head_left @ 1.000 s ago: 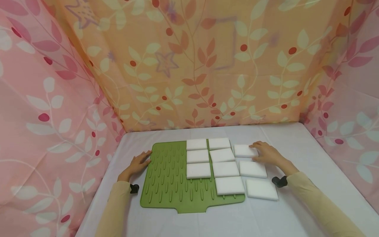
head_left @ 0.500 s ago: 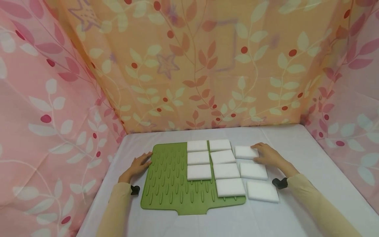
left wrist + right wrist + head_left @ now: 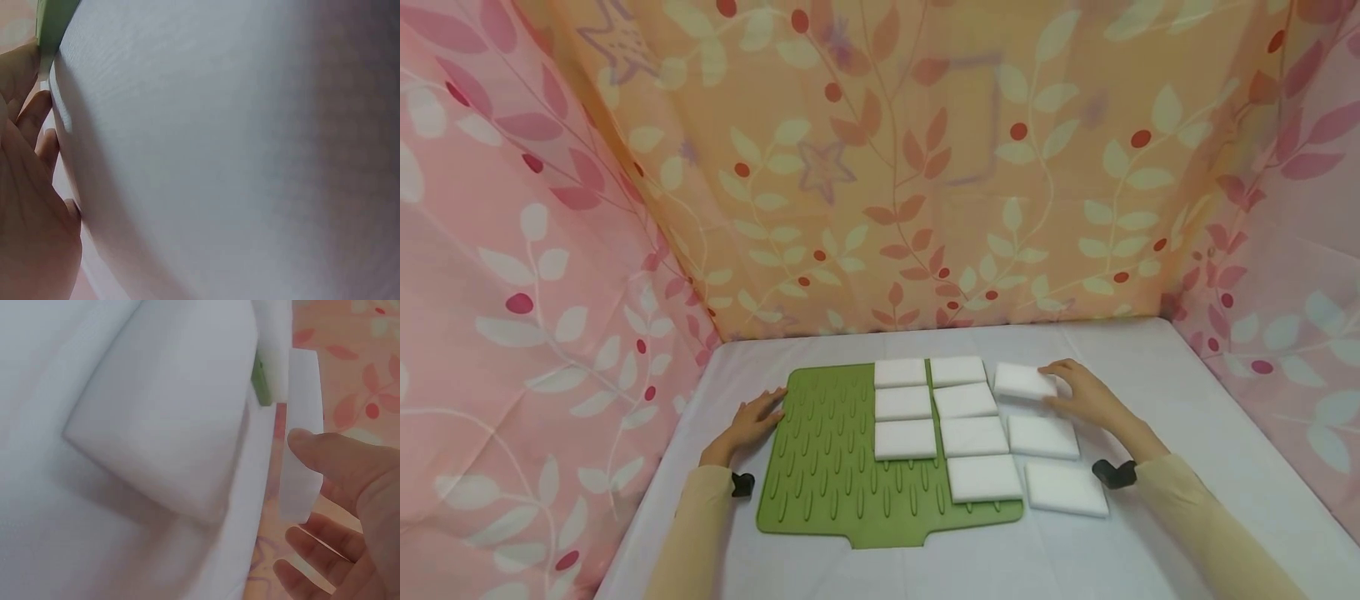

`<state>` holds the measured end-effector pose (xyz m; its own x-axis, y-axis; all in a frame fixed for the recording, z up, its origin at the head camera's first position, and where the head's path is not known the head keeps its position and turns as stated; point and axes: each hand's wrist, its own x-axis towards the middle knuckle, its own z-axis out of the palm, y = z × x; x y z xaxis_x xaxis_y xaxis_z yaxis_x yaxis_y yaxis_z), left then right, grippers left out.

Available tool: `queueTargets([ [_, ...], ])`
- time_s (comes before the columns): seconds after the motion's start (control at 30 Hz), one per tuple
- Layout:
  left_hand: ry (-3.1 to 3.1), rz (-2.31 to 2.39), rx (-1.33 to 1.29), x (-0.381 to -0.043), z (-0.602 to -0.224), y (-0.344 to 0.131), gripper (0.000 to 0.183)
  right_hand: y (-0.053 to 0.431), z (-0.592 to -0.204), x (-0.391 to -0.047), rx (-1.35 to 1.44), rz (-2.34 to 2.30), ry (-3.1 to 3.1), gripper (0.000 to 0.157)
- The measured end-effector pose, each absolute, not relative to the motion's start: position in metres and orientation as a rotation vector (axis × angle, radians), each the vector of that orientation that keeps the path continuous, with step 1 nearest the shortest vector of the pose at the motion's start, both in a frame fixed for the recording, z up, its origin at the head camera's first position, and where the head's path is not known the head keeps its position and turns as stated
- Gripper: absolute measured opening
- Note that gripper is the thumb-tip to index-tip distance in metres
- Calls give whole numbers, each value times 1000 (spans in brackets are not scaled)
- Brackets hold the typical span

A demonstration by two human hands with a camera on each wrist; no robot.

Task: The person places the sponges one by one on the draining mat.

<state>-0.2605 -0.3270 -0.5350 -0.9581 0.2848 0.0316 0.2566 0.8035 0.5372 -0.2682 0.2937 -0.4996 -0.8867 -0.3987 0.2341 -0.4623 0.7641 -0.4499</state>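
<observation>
While hands (image 3: 751,425) are apart, the right (image 3: 1086,400) pinches 1 white block (image 3: 1021,381).

Wrist-view cutoffs.
Edges clip left hand (image 3: 31,212) at 8 o'clock, green mat (image 3: 53,25) at 11, right hand (image 3: 381,512) at 4.

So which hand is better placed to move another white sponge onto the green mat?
Right, probably: the right hand pinches a white sponge beside the green ridged mat, while the left hand touches the mat's left edge, away from the sponges.
</observation>
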Motion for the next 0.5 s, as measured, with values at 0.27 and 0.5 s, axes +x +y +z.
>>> queueTargets([
  [0.27, 2905, 891, 420, -260, -535, -327, 53, 279, -486, -257, 705, 830, -2767, 52],
  [0.5, 2921, 858, 421, -258, -532, -325, 52, 264, -481, -249, 759, 833, -2700, 51],
])
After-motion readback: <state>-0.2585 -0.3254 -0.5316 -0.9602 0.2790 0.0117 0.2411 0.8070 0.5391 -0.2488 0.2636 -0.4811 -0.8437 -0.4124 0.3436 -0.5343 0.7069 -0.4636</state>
